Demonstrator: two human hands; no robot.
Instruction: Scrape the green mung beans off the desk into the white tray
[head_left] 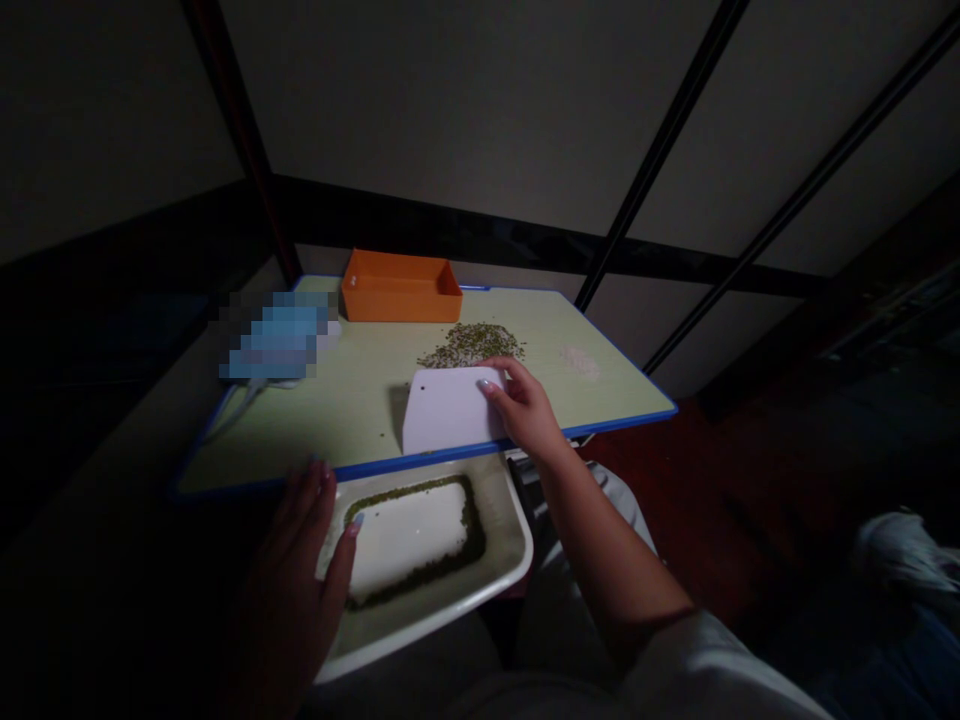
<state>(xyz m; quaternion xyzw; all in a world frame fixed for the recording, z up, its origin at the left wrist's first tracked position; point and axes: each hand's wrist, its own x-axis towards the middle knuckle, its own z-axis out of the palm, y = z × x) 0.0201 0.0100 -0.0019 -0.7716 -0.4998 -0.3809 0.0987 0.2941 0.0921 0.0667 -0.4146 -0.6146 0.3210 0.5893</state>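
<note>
My right hand (525, 405) pinches a white plastic scraper (450, 410) by its right end, thumb on the near face. The scraper stands tilted at the table's near edge. Just beyond it lies a spread pile of small green grains (480, 343). Below the edge is a white tray (517, 560), with more green grains gathered along the sides of its floor. At the tray's left side, my left hand (300, 570) grips the rim, thumb over the inside and fingers near the table edge. Part of that hand is in deep shadow.
The pale green table (360, 400) has a blue edge. An orange open box (401, 300) stands at the back, and a blurred blue object (281, 340) with a cable lies at the left. A small whitish pile (580, 362) is on the right. Wall panels rise behind.
</note>
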